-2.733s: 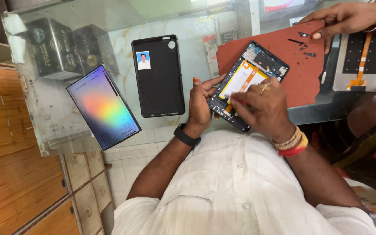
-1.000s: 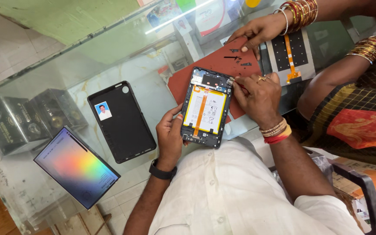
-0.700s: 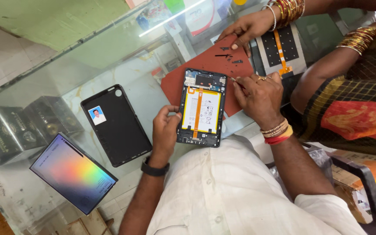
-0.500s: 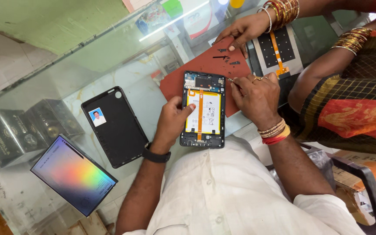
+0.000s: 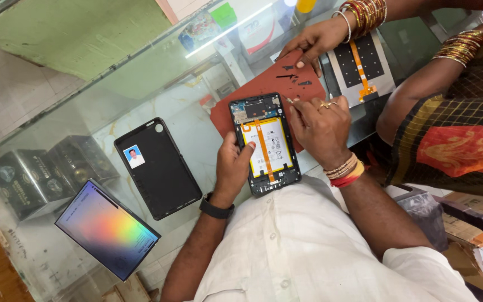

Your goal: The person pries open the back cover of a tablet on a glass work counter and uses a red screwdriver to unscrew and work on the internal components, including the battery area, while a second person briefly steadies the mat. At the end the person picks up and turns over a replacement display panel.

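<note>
1. The left hand is closed around the left edge of an opened tablet, with the thumb lying on the tablet's inside.
2. The tablet has its back off. You can see a white battery with an orange strip running down it.
3. The tablet sits on the near edge of the glass table, right in front of the person's white shirt, and its top end lies over a red mat.
4. The right hand rests at the tablet's top right corner. Its fingers are pinched shut on a small thin tool that touches the tablet there.
5. Another person's hand, with many bangles on the wrist, presses on the far edge of the red mat, near some small dark parts.
6. A black back cover with a small photo on it lies to the left of the tablet.
7. A shiny rainbow-coloured screen panel lies further left, near the table's edge.
</note>
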Demonstrator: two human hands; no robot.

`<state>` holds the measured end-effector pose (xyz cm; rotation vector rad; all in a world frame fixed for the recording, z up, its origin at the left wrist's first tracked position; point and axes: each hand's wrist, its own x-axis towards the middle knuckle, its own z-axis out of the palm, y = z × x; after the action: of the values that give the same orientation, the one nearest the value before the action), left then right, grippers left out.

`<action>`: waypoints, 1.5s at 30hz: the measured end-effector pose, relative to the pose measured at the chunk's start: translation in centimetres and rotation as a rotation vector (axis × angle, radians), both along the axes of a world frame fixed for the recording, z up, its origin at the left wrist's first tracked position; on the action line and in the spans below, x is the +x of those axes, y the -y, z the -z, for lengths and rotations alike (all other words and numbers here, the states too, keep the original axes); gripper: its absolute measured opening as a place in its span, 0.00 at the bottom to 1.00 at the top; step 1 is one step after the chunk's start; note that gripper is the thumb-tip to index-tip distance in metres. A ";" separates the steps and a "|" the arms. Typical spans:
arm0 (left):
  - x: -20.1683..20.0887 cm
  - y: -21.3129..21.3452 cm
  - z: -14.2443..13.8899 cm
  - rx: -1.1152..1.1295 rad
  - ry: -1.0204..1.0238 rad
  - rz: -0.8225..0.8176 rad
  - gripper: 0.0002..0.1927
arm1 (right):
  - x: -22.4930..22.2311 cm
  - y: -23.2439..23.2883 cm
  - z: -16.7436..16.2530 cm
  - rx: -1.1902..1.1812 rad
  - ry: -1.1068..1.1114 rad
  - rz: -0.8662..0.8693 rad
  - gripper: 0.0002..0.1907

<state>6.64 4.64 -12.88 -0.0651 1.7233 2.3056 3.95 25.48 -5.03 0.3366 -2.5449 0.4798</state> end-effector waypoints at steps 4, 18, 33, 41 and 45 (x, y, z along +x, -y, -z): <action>-0.1 -0.1 0.0 -0.102 0.023 -0.001 0.06 | -1.0 1.3 0.5 0.024 0.016 -0.002 0.04; -1.6 -0.1 0.0 -0.196 0.011 0.010 0.06 | -2.7 1.6 1.3 -0.009 0.032 -0.041 0.04; -2.0 -0.2 -0.5 -0.215 -0.002 0.020 0.06 | -3.0 1.4 1.5 0.042 0.016 -0.013 0.03; -1.3 -0.9 -1.2 -0.308 -0.046 -0.059 0.08 | -2.5 0.8 0.1 0.110 0.070 0.023 0.04; -1.0 -1.0 -1.3 -0.279 -0.095 -0.091 0.06 | -0.7 0.9 -0.2 0.138 0.124 0.010 0.05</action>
<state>5.69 5.67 -11.54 -0.0890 2.1212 2.1438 3.28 24.63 -4.87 0.3535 -2.7059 0.3312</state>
